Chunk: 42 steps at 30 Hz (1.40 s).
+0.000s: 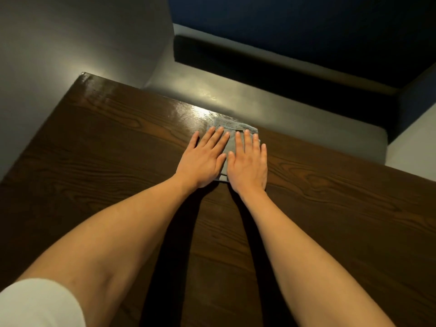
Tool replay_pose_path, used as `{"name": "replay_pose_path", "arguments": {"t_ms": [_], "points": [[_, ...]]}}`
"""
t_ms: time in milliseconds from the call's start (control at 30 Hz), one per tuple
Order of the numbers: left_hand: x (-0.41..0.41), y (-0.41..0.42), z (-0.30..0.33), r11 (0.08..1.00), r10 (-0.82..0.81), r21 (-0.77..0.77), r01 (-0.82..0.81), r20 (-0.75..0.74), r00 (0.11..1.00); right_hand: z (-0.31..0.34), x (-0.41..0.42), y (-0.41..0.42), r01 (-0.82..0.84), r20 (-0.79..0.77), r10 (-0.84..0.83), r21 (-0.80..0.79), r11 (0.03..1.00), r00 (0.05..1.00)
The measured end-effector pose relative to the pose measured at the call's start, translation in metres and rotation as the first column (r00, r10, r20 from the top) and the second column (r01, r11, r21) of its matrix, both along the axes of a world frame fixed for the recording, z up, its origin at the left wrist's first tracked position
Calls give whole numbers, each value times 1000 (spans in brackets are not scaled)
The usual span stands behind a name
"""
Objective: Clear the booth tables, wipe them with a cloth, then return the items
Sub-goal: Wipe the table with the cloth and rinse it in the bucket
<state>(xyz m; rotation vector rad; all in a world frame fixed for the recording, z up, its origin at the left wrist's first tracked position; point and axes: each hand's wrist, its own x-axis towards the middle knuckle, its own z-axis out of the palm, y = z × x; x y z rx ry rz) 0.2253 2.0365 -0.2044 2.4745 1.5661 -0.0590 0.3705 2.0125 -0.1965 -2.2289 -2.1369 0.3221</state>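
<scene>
A folded grey cloth (232, 132) lies on the dark wooden booth table (106, 149), close to its far edge. My left hand (203, 159) presses flat on the cloth's left part with straight fingers. My right hand (249, 161) lies flat beside it on the cloth's right part, fingers straight and pointing away from me. Both hands cover most of the cloth; only its far end and a strip between the hands show. A shiny wet-looking patch (188, 112) gleams on the table just beyond the cloth.
A grey booth seat (295, 114) runs along the far side of the table, with a dark backrest (283, 64) above it. A grey wall (59, 43) stands at the left, against the table's left edge.
</scene>
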Motion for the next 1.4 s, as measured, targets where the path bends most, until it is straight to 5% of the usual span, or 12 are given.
{"name": "replay_pose_path", "arguments": {"t_ms": [500, 1400], "points": [[-39, -65, -7, 996, 84, 32, -84, 14, 996, -2, -36, -56, -99, -6, 99, 1, 995, 995], [274, -228, 8, 933, -344, -76, 352, 93, 934, -4, 254, -276, 382, 105, -378, -12, 924, 920]]}}
